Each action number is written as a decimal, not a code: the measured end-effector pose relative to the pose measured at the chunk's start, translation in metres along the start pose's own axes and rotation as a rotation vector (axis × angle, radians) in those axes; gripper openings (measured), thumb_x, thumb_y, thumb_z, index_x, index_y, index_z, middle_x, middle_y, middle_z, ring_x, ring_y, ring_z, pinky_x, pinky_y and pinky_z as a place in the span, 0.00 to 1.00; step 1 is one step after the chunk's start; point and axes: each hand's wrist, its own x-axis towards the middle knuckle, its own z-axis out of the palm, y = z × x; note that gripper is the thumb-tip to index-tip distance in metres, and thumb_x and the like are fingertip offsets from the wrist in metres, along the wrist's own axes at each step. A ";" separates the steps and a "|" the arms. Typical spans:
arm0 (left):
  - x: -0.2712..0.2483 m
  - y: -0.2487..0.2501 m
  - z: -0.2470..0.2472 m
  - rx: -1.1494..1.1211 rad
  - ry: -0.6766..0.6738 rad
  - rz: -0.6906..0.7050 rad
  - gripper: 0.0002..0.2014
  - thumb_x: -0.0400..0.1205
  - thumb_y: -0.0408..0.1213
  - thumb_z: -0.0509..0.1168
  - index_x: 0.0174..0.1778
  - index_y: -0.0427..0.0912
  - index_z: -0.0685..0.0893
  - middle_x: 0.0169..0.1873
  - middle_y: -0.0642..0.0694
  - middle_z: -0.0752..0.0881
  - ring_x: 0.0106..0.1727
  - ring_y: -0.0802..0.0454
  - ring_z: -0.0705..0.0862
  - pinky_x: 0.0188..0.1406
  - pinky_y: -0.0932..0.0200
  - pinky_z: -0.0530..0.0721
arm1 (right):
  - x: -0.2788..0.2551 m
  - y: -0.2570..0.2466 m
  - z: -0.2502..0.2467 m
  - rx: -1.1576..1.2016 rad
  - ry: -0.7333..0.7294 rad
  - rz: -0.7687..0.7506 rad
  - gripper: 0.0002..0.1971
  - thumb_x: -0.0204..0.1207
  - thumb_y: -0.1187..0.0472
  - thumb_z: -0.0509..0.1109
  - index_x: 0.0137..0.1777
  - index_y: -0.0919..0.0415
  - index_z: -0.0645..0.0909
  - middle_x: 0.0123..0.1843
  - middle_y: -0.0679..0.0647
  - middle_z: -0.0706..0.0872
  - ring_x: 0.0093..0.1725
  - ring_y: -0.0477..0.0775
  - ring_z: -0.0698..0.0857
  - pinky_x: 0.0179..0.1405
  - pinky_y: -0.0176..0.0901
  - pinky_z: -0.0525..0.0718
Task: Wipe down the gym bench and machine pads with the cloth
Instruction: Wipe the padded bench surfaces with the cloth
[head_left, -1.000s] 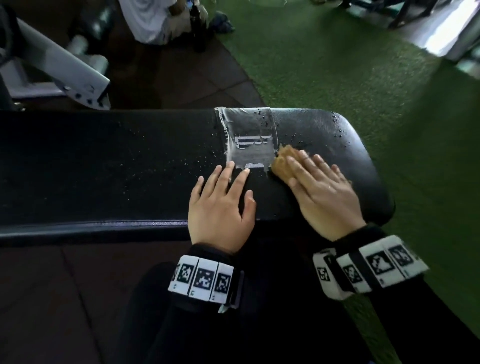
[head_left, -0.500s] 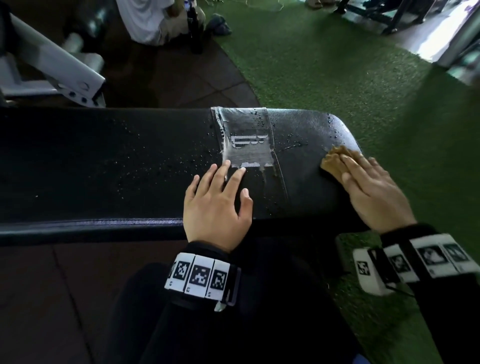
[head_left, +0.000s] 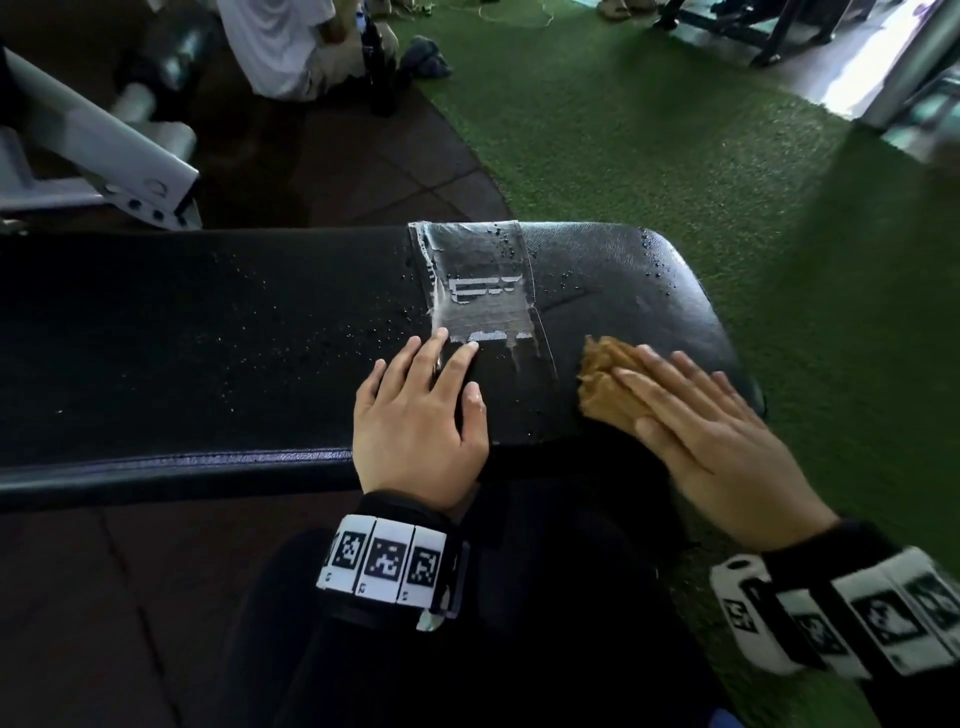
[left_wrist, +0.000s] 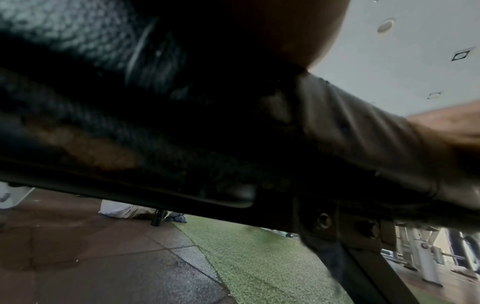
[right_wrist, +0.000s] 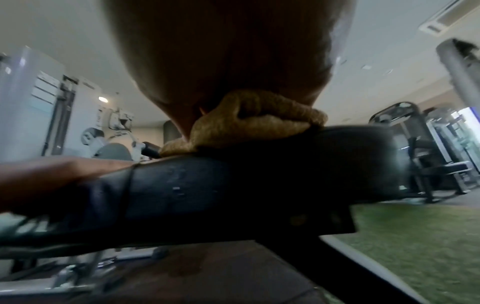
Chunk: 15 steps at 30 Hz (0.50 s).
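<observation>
A black padded gym bench (head_left: 208, 338) runs across the head view, beaded with water drops, with a clear tape patch (head_left: 478, 291) near its right end. My right hand (head_left: 691, 421) lies flat with straight fingers on a crumpled tan cloth (head_left: 605, 374), pressing it onto the bench's near right part. From the right wrist view the cloth (right_wrist: 249, 121) bunches under my palm on the pad (right_wrist: 233, 185). My left hand (head_left: 421, 410) rests flat on the bench beside the tape, fingers straight, holding nothing. The left wrist view shows only the pad's side (left_wrist: 182, 123) close up.
Green turf (head_left: 675, 156) lies beyond and right of the bench, dark floor tiles (head_left: 389, 171) behind it. A grey machine frame (head_left: 104, 156) stands at the back left. A person in white (head_left: 280, 47) and a dark bottle (head_left: 376, 67) are at the far edge.
My right hand slid the cloth from beside the tape out to the bench's right end, then back left toward the near edge. My left hand stayed in place.
</observation>
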 end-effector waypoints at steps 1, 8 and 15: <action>0.000 0.000 0.000 0.004 0.002 0.000 0.23 0.82 0.50 0.49 0.71 0.57 0.78 0.73 0.53 0.76 0.78 0.53 0.68 0.78 0.51 0.59 | 0.003 0.009 -0.001 0.020 -0.009 0.051 0.22 0.85 0.46 0.50 0.79 0.39 0.57 0.82 0.37 0.53 0.83 0.44 0.51 0.82 0.45 0.48; 0.001 0.000 0.000 0.018 0.003 0.005 0.23 0.82 0.49 0.49 0.71 0.57 0.77 0.73 0.53 0.76 0.77 0.52 0.69 0.77 0.49 0.59 | 0.067 0.012 0.009 0.004 0.014 0.272 0.24 0.84 0.48 0.52 0.80 0.40 0.57 0.84 0.40 0.52 0.83 0.48 0.50 0.82 0.48 0.46; -0.002 -0.002 -0.002 0.012 -0.015 0.040 0.23 0.84 0.48 0.47 0.74 0.56 0.75 0.75 0.52 0.74 0.79 0.52 0.67 0.78 0.50 0.57 | 0.049 -0.029 0.021 0.051 0.037 -0.116 0.23 0.84 0.47 0.53 0.79 0.37 0.60 0.82 0.37 0.56 0.83 0.46 0.54 0.81 0.46 0.49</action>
